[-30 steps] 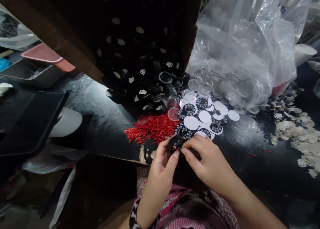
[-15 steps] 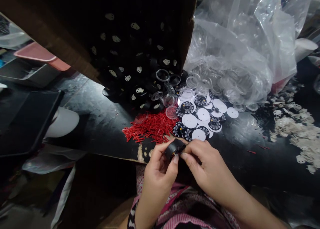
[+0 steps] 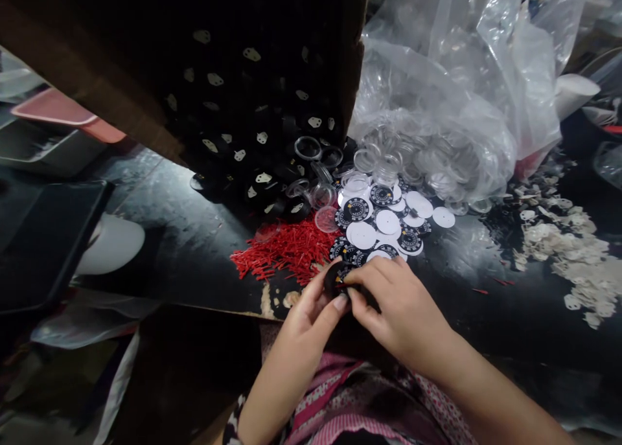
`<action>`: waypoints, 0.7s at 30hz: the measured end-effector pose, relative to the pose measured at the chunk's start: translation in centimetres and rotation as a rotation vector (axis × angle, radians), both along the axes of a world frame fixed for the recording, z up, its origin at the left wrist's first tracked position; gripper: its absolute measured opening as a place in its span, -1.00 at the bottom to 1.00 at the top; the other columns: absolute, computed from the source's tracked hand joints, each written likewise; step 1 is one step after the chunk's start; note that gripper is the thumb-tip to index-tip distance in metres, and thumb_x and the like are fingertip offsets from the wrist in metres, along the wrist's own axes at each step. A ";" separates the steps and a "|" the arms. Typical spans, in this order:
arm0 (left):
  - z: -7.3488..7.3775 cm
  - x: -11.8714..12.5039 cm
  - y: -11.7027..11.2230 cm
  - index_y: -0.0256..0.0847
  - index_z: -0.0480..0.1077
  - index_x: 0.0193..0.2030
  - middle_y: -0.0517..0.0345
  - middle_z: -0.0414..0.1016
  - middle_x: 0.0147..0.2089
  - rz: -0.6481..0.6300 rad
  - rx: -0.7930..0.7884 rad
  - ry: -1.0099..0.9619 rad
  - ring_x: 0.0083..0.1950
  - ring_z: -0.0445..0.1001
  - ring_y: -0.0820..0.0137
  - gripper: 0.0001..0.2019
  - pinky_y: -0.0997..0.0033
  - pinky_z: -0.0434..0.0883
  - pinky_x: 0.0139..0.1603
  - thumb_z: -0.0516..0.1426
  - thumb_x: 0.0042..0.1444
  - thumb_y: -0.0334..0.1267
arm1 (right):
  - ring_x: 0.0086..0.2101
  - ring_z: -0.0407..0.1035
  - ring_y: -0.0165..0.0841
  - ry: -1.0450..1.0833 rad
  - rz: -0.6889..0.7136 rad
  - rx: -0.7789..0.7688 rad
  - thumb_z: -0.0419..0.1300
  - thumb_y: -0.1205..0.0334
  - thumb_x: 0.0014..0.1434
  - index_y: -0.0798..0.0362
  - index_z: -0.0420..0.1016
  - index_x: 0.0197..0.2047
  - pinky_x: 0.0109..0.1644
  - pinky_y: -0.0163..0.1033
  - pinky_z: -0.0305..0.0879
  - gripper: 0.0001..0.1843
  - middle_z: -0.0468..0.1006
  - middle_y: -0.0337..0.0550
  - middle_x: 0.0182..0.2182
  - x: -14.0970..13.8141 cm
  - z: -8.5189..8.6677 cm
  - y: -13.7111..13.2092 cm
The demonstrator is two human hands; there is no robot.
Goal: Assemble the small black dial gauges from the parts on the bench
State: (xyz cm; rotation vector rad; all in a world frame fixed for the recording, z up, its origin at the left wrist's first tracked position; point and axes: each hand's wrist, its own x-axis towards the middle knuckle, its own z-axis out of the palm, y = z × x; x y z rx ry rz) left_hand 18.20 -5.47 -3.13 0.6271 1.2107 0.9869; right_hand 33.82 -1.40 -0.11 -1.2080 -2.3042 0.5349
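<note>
My left hand (image 3: 311, 319) and my right hand (image 3: 396, 309) meet at the table's near edge, both pinched on one small round black part (image 3: 336, 278). The left thumb and fingers wrap its left side. The right fingertips press on its top, hiding much of it. Just beyond the hands lies a pile of thin red pins (image 3: 284, 252) and a spread of round printed dial discs (image 3: 383, 223), some black face up, some white side up.
A cardboard box (image 3: 233, 95) tipped on its side spills black round parts. Clear plastic rings (image 3: 383, 166) spill from a big clear bag (image 3: 457, 89). Pale scraps (image 3: 564, 251) lie at the right. A dark tray (image 3: 43, 238) and a white bowl (image 3: 111, 244) sit left.
Both hands have stayed pinched on the black part, turning it a little; half a second ago it was tipped up on edge, now it lies lower under the right fingertips.
</note>
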 end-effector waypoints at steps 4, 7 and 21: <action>0.3 0.2 -0.2 0.03 0.52 0.03 0.26 0.46 0.22 0.027 -0.068 0.218 0.36 0.24 0.21 -0.65 0.25 0.07 0.41 0.21 0.10 -0.04 | -0.35 0.33 -0.27 -0.158 0.024 0.129 0.06 0.37 0.23 0.11 0.43 -0.34 -0.16 -0.13 0.13 -0.85 0.47 -0.14 -0.41 -0.6 -0.1 0.4; -0.6 0.7 -0.3 -0.03 0.55 -0.03 0.19 0.51 0.17 0.161 -0.174 0.175 0.29 0.34 0.16 -0.67 0.21 0.10 0.40 0.18 0.11 -0.01 | -0.37 0.35 -0.31 -0.126 -0.053 0.066 0.10 0.37 0.18 0.10 0.40 -0.36 -0.20 -0.19 0.16 -0.91 0.49 -0.18 -0.42 -1.2 0.1 0.4; -2.5 1.5 0.9 0.06 0.42 0.15 0.17 0.30 0.34 0.112 -0.072 -0.084 0.27 0.36 0.12 -0.52 0.21 0.37 0.24 0.24 0.06 0.04 | -0.01 0.30 0.02 -0.333 -0.528 0.200 0.12 0.43 0.17 0.15 0.52 -0.11 0.05 0.14 0.11 -0.76 0.40 0.20 0.04 11.8 -0.2 13.3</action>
